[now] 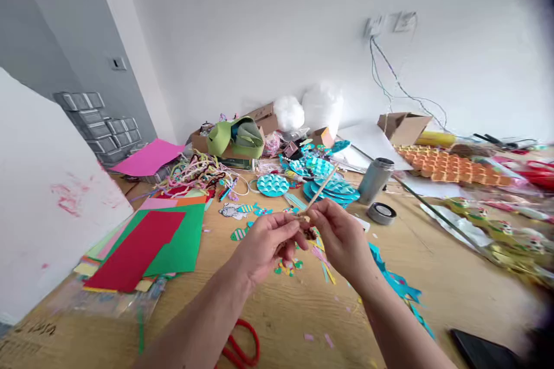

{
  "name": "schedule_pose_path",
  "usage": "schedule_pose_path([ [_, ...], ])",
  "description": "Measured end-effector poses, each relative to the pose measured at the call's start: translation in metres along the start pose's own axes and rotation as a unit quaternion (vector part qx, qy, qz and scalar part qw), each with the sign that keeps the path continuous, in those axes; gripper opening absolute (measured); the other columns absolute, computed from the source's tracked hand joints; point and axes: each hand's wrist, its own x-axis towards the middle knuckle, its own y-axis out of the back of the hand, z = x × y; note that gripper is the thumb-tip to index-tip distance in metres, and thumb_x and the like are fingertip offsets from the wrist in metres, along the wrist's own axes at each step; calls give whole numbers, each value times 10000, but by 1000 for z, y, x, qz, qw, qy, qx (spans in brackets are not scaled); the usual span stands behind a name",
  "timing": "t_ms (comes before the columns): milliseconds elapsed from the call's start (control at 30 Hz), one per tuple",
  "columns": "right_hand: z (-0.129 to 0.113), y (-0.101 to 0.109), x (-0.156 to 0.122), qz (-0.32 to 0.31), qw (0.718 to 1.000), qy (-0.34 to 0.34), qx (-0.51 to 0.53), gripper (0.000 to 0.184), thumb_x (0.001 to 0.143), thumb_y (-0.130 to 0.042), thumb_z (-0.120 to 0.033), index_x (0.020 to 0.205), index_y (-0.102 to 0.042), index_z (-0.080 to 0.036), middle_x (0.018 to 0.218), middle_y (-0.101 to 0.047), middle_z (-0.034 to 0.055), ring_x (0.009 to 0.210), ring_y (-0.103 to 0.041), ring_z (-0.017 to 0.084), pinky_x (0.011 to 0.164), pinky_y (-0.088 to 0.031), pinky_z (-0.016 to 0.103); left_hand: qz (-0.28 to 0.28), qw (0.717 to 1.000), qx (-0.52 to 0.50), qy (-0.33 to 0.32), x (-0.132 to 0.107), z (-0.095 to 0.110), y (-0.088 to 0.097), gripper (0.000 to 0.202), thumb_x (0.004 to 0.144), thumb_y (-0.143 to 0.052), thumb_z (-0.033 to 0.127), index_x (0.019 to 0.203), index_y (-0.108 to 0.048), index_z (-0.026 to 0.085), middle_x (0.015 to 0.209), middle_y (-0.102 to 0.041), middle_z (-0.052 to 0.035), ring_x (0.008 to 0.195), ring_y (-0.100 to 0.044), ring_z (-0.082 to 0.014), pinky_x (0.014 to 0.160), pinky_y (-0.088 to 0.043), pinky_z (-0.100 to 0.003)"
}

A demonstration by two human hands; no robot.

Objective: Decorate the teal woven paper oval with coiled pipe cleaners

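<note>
Both my hands are raised above the middle of a wooden table. My right hand pinches the lower end of a thin wooden stick that slants up and to the right. My left hand has its fingers pinched together at the same end of the stick, touching it or a small piece there that I cannot make out. Below the hands lie small coloured paper scraps and paper strips.
A stack of red and green paper sheets lies at the left. Teal scalloped paper discs, paper fish, a metal cup and a tape roll sit beyond the hands. Red-handled scissors lie near me, a dark phone at right.
</note>
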Motion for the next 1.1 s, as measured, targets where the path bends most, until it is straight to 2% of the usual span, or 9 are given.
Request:
schedule_pose_path([
  [133,-4,6,1,-6,999,13,-37,192,912,-443,-297,759,-489,-191,687,-541,7,615,-483,136,579,-381,254,-1,1000,-5,21,1,2,-1,329,755,-647,335,998,-523,150,696,-673,-55,427,-526,-92,438,-429,-216],
  [267,-7,8,2,-31,997,30,-70,194,908,-454,-271,740,-505,-190,692,-551,8,636,-507,137,601,-387,247,5,999,-32,5,0,0,-1,264,705,-700,256,876,-536,140,831,-671,-66,621,-616,-120,625,-469,-253],
  [433,-9,11,4,-40,990,60,-124,206,909,-450,-243,717,-500,-188,699,-554,16,650,-512,142,617,-387,250,22,1000,-19,7,-1,1,-1,238,692,-702,237,842,-548,135,749,-643,-36,485,-480,-41,456,-303,-170],
  [600,-12,9,4,-48,988,71,-126,197,898,-471,-235,712,-509,-185,718,-571,22,664,-525,142,625,-392,247,24,999,-26,19,2,-1,1,235,737,-662,338,751,-515,156,638,-586,8,398,-369,-20,378,-122,-184],
  [900,-10,2,3,-20,996,36,-86,161,871,-522,-269,732,-529,-188,700,-569,13,650,-522,144,598,-388,247,32,996,-62,63,1,-1,1,239,701,-688,288,689,-496,147,581,-541,28,357,-324,-3,370,-103,-175],
  [1100,-11,0,3,-41,997,-20,-57,227,883,-484,-323,703,-516,-188,662,-561,11,608,-495,140,568,-375,252,44,996,-60,49,1,-6,-1,247,697,-686,297,673,-493,146,568,-530,33,348,-327,-4,356,-111,-166],
])
